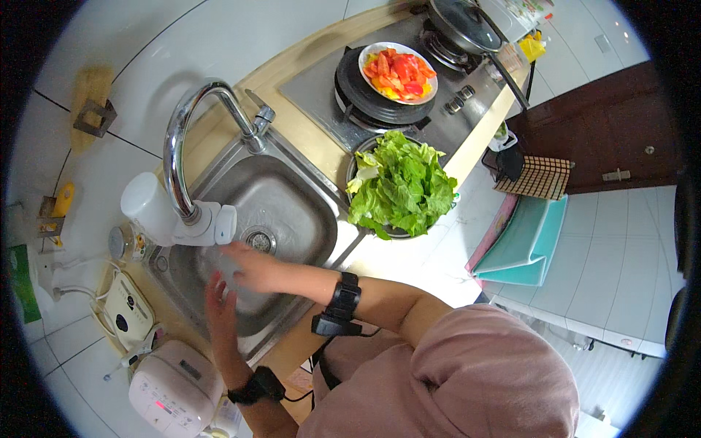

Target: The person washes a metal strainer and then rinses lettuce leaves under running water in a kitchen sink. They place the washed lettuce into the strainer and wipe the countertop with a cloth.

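Note:
Under the white filter unit (200, 224) on the curved chrome faucet (175, 137), both my hands are close together over the stainless steel sink (296, 191). My right hand (254, 268) is blurred, its fingers pointing left just below the filter outlet, with no object seen in it. My left hand (220, 301) is raised beside it, fingers apart and holding nothing. A pale, see-through blur, perhaps running water, shows between them. To the right of the sink, leafy green lettuce (402, 186) fills a round container. A white plate of cut red and yellow pieces (398, 74) rests on the near burner.
A lidded pan (465, 24) stands on the far burner, its handle reaching past the counter edge. Left of the sink are a glass jar (121, 243), a cream-coloured appliance (128, 309) and a pale rice cooker (175, 386). A turquoise folding item (526, 241) stands beyond the counter.

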Demonstrator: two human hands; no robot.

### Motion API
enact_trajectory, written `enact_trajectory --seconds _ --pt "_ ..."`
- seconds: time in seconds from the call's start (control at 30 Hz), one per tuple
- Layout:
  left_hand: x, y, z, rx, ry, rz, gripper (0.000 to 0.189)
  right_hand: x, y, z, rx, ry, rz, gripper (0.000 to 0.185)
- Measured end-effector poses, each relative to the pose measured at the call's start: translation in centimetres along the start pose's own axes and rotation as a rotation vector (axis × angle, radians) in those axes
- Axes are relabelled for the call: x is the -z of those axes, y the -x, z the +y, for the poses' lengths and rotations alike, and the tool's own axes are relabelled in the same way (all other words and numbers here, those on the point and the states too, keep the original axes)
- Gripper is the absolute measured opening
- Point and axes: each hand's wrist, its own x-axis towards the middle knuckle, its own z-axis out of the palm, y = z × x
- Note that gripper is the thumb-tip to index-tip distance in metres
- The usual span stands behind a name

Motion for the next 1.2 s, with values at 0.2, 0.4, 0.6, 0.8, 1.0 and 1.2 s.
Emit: enact_trajectory --seconds 0.2,0.4,0.6,0.8,1.0,1.2 --pt "0.9 2.4 2.4 0.001 0.320 0.012 0.043 1.1 -1.0 -1.3 0.103 -0.673 -0.514 0.050" --pt "1.9 1.9 -2.9 -0.093 -0.875 -0.209 0.041 -1.5 1.2 2.0 -0.118 0.184 -0.274 0.040" --pt "1.4 2.9 -1.1 -0.173 -1.041 -0.155 0.020 0.7 1.3 0.6 -0.258 0.317 -0.399 0.029" --pt "-0.9 1.7 -0.3 -0.442 -0.876 0.316 0.026 6.6 6.3 1.3 0.044 0.194 -0.148 0.038" --pt "-6.4 6.3 1.6 -0.129 -0.640 0.313 0.041 17.1 14.3 -2.3 -0.278 -0.206 -0.113 0.024" --pt "-12.0 9.9 4.0 0.011 -0.480 0.405 0.064 21.4 14.7 -3.2 -0.192 0.058 -0.323 0.027"
